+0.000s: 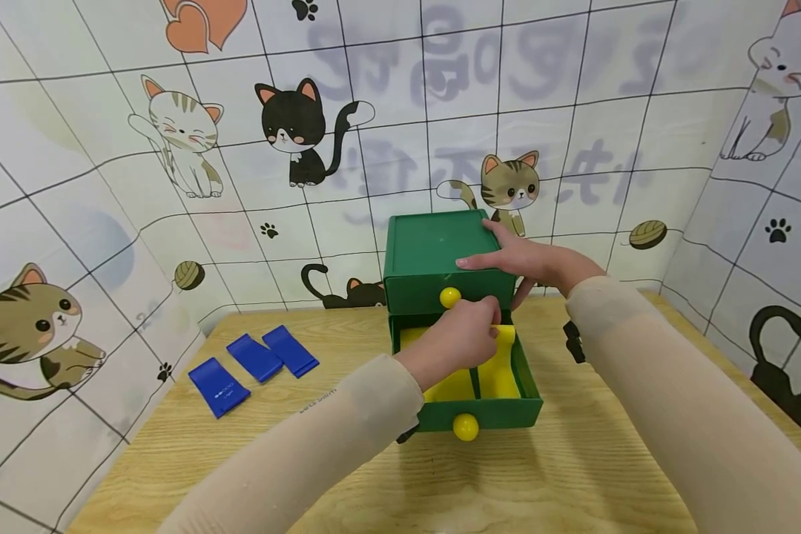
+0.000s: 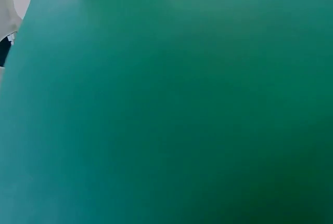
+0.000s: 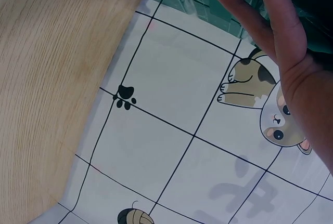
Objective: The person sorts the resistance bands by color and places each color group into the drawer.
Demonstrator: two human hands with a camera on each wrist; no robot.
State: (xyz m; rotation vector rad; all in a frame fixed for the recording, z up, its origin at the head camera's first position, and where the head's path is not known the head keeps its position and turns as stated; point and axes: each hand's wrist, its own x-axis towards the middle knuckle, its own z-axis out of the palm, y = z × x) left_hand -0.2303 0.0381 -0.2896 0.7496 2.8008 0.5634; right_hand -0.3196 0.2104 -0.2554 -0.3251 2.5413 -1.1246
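A green two-drawer box (image 1: 440, 241) stands on the table, its lower drawer (image 1: 500, 414) pulled out. Yellow sheet (image 1: 503, 374) lines the drawer, with a dark divider between compartments. Over the drawer, my left hand (image 1: 455, 337) has curled fingers and seems to pinch the raised edge of the yellow sheet at the back right; its fingertips are partly hidden. My right hand (image 1: 530, 259) rests on the box's top and right side with fingers spread. The right wrist view shows its straight fingers (image 3: 286, 31) against the green side. Green drawer front (image 2: 166, 104) fills the left wrist view.
Several blue packets (image 1: 219, 387) lie on the wooden table (image 1: 347, 475) to the left of the box. Yellow ball knobs (image 1: 466, 427) stick out from both drawer fronts. A cat-patterned wall covering (image 1: 400, 111) rises close behind the box.
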